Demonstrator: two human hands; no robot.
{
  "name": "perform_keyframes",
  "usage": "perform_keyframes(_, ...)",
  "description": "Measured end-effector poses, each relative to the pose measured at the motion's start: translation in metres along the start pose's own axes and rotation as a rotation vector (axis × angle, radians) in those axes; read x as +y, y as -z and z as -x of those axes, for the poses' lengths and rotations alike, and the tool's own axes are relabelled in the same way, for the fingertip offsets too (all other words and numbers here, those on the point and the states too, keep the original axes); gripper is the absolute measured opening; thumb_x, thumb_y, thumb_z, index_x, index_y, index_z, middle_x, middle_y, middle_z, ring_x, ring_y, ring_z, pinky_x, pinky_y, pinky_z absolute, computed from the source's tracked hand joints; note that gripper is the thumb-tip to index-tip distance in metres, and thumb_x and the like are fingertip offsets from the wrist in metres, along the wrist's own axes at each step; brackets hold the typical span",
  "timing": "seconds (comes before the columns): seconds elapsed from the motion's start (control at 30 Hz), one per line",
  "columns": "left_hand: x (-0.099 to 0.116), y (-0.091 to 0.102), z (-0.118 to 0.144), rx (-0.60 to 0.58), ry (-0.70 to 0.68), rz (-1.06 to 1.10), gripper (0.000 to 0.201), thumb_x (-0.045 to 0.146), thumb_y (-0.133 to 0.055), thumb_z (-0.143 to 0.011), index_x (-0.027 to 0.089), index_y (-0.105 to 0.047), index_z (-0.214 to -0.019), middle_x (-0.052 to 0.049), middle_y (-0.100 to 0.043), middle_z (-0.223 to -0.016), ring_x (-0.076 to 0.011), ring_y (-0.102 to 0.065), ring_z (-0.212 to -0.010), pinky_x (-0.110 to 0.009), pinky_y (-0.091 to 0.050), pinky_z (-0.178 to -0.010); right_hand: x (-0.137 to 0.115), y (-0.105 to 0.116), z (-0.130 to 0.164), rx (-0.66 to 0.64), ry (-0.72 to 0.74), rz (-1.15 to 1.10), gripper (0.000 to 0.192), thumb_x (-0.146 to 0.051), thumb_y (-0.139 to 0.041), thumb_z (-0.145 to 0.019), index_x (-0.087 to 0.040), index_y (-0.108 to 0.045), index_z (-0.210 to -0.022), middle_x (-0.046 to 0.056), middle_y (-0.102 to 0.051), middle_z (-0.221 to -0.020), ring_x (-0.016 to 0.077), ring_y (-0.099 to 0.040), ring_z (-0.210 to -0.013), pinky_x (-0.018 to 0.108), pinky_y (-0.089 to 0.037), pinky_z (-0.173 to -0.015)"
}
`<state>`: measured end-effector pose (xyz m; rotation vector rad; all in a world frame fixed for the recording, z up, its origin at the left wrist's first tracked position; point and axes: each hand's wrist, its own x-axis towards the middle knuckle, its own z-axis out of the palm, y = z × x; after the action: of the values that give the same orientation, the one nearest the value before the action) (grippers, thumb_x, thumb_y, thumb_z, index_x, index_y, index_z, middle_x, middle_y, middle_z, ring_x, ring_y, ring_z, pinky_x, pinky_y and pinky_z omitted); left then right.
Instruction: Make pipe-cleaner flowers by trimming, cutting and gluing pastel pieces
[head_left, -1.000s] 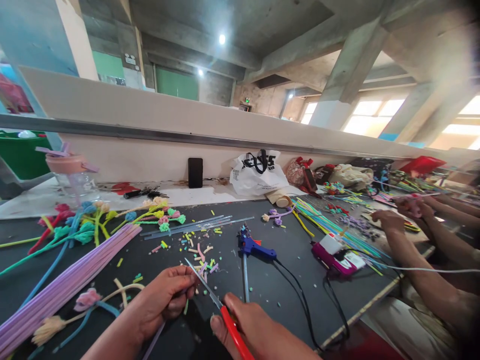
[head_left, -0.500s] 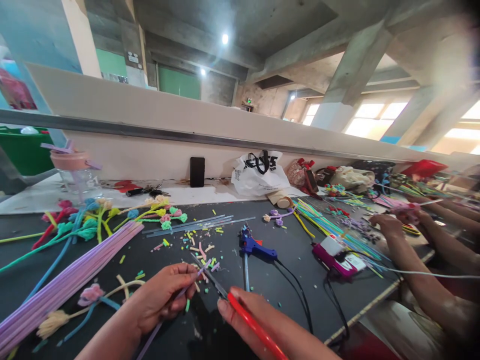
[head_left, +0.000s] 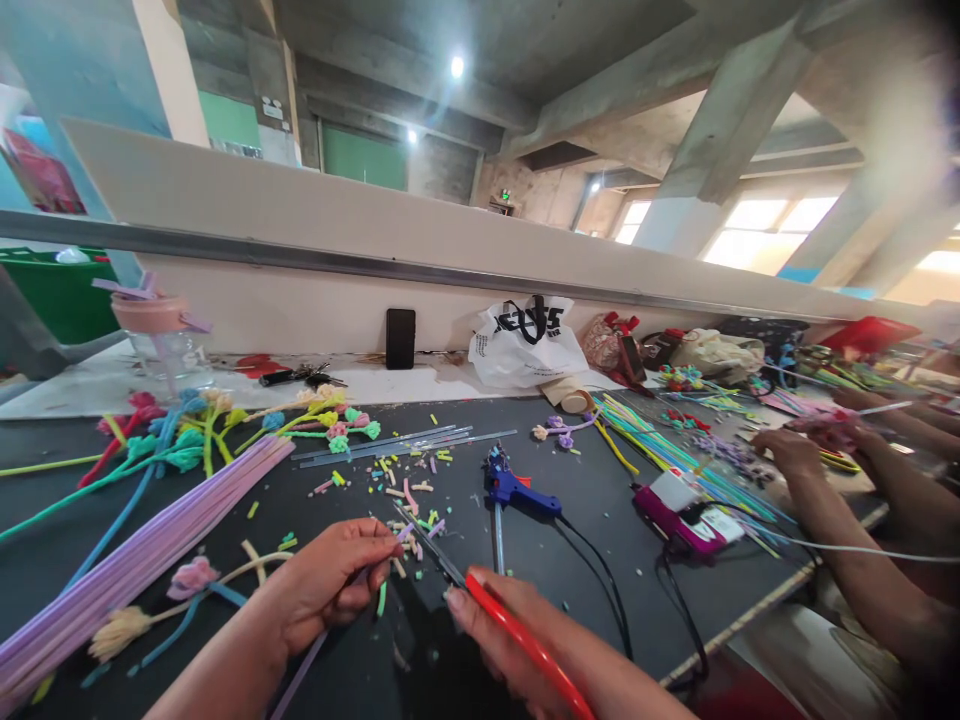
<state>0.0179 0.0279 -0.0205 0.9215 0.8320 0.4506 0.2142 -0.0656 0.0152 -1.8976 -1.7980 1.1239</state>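
My left hand [head_left: 326, 585] pinches a thin lilac pipe cleaner [head_left: 300, 668] that runs down past my wrist, its tip poking out by my fingertips. My right hand [head_left: 517, 640] grips red-handled scissors [head_left: 495, 610]; the blades point up-left and meet the lilac tip. Both hands hover over the dark table [head_left: 570, 540] near its front edge. Small coloured offcuts [head_left: 405, 495] lie scattered just beyond the blades.
A bundle of lilac pipe cleaners [head_left: 142, 555] and finished fuzzy flowers [head_left: 225, 430] lie to the left. A blue glue gun [head_left: 514, 490] with its cord sits right of the scissors. Another person's arms [head_left: 832, 510] work at the right. A white bag [head_left: 529, 340] and a phone [head_left: 400, 338] stand at the wall.
The scissor blades have swung lower and closer to the lilac tip held by my left hand. The camera view has shifted slightly; both hands stay in place.
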Motion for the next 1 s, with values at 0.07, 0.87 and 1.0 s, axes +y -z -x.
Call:
perform_keyframes(0.07, -0.001, 0.003, -0.001, -0.004, -0.020, 0.014, 0.025, 0.036, -0.060, -0.073, 0.017, -0.046, -0.065, 0.008, -0.045, -0.047, 0.0012, -0.021, -0.028, -0.015, -0.005, -0.030, -0.003, 0.004, 0.004, -0.059, -0.084, -0.037, 0.039, -0.059, -0.029, -0.085, -0.022, -0.038, -0.076, -0.007, -0.042, -0.052, 0.0056, -0.034, -0.037, 0.017, -0.025, -0.036)
perform_keyframes(0.87, 0.001, 0.000, 0.003, -0.030, -0.035, 0.061, 0.021, 0.033, -0.060, -0.074, 0.017, -0.047, -0.070, 0.006, -0.049, -0.052, 0.0019, -0.025, -0.029, -0.014, -0.005, -0.031, -0.007, -0.003, 0.019, 0.068, 0.114, 0.148, 0.035, -0.054, -0.032, -0.086, -0.024, -0.048, -0.079, -0.002, -0.054, -0.063, 0.0107, -0.039, -0.050, 0.021, -0.030, -0.048)
perform_keyframes(1.0, 0.001, 0.000, 0.002, -0.037, -0.044, 0.073, 0.019, 0.032, -0.059, -0.075, 0.017, -0.048, -0.074, 0.006, -0.049, -0.051, 0.0021, -0.024, -0.028, -0.014, -0.006, -0.031, -0.016, -0.004, 0.016, 0.000, 0.081, 0.207, 0.031, -0.050, -0.030, -0.086, -0.023, -0.042, -0.078, -0.002, -0.052, -0.063, 0.0100, -0.038, -0.049, 0.021, -0.030, -0.049)
